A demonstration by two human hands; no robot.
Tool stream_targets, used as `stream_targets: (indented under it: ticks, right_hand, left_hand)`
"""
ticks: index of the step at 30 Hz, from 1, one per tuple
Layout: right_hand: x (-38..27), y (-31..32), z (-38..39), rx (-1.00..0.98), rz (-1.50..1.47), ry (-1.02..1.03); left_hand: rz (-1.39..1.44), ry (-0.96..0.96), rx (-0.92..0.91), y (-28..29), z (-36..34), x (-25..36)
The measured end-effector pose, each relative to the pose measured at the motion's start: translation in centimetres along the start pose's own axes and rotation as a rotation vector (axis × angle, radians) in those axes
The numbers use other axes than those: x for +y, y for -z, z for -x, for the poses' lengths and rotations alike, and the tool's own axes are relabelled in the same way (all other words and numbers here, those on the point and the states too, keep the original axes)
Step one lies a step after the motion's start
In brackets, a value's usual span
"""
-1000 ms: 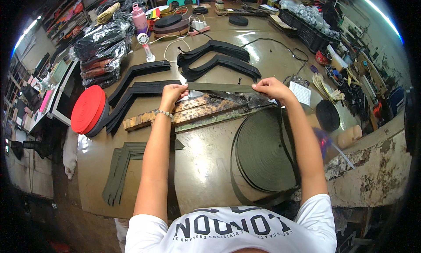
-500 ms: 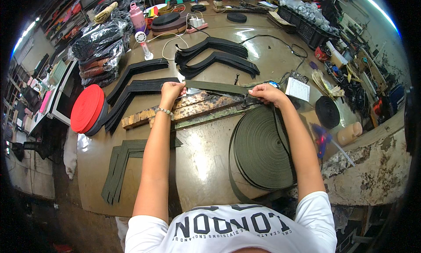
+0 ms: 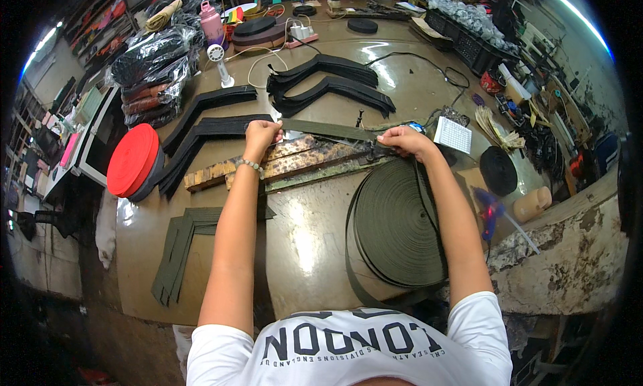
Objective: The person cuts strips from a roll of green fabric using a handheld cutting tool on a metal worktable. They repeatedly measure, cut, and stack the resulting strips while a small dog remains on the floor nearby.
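A length of olive-green webbing strap (image 3: pixel 327 129) is stretched between my two hands. My left hand (image 3: pixel 263 137) pinches its left end, and my right hand (image 3: pixel 404 141) pinches it farther right. Below the strap lie stained wooden bars (image 3: pixel 288 157) with a small dark upright metal fitting (image 3: pixel 360 120) behind them. By my right forearm rests a large coil of the same olive webbing (image 3: pixel 398 225), its loose band running up along my arm. Cut olive strips (image 3: pixel 182 242) lie to the left of my left forearm.
Black strap bundles (image 3: pixel 331 95) lie beyond my hands, more black strips (image 3: pixel 207 135) at left. Red webbing rolls (image 3: pixel 134 162) sit at the left edge. A handheld fan (image 3: pixel 221 64), a pink bottle (image 3: pixel 211 26), a glue gun (image 3: pixel 492 212) and a white notepad (image 3: pixel 453 134) stand around.
Both hands keep their pinch on the webbing strap and hold nearly the same place. The picture has shifted slightly; little else differs.
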State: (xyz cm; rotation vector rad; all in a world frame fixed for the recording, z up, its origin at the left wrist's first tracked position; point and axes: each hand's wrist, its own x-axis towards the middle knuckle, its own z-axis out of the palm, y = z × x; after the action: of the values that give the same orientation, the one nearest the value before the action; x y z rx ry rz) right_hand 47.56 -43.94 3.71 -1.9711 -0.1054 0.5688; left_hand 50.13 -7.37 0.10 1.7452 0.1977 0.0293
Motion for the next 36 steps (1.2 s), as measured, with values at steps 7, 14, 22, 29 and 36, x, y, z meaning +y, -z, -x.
stream_targets:
  ticks: [7,14,22,29,36]
  right_hand:
    - [-0.1,0.3,0.0,0.012,-0.044,-0.075]
    - [0.2,1.2,0.4,0.143,0.103,0.027]
    - [-2.7,-0.8,11.5,0.757,0.373,0.429]
    - [-5.6,-10.2,18.1,0.872,0.436,0.591]
    - [-4.2,-18.3,17.4,0.596,0.353,0.633]
  left_hand:
    - [-0.09,-0.035,0.034,-0.1,0.4,0.2]
    - [-0.16,-0.054,0.067,-0.2,0.9,0.8]
    - [-0.619,-1.108,0.133,-8.2,6.9,3.0]
    - [-0.847,-1.217,-0.109,-8.3,9.7,0.1]
    - [-0.807,-1.134,0.081,-0.8,18.3,2.3]
